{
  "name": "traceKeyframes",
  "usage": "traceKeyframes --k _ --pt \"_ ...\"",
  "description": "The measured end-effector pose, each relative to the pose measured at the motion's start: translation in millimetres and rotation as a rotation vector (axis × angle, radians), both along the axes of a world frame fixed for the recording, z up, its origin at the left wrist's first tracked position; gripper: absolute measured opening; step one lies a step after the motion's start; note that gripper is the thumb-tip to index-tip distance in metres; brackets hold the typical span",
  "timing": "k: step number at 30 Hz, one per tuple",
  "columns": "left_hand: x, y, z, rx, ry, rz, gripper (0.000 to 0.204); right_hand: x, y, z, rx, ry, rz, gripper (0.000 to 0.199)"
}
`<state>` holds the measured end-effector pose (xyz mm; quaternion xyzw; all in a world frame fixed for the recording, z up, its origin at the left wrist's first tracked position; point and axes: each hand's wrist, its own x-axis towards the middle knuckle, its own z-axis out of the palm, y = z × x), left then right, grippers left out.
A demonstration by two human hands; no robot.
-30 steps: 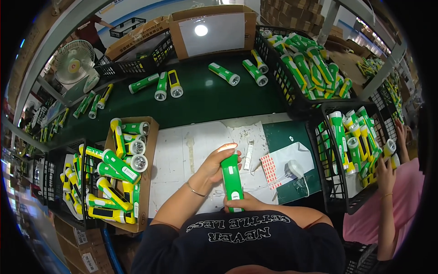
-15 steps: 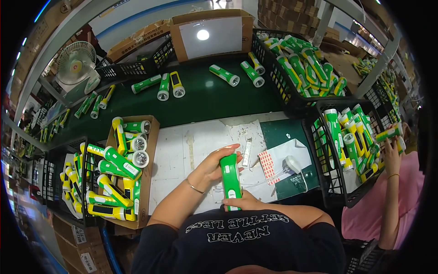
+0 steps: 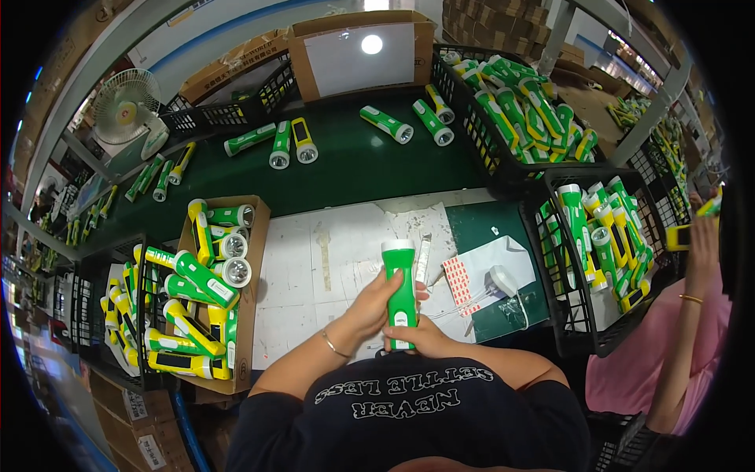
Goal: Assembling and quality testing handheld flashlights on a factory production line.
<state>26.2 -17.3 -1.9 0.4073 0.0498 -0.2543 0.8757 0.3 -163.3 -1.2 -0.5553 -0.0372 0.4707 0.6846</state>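
Two hands holding green flashlight, cardboard box full of flashlights

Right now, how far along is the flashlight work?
Done, apparently: flashlights piled in the cardboard box. In hand: one green flashlight, gripped by the left hand and the right hand. Left, apparently: two full black crates on the right.

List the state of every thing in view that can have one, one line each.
Green flashlight: held upright in both hands, lens end away from the body.
Left hand: closed around the flashlight's middle.
Right hand: gripping the flashlight's lower end.
Cardboard box: open, filled with flashlights lying at mixed angles.
Black crates: open-topped, loaded with flashlights.
Desk fan: upright; running or not, cannot tell.
Sticker sheet: lying flat on the bench.
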Motion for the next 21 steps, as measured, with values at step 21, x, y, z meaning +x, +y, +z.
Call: traceKeyframes --k 21 --pt "-8 26 12 0.3 -0.232 0.261 0.035 29 1 36 -0.563 -1.875 0.089 0.013"
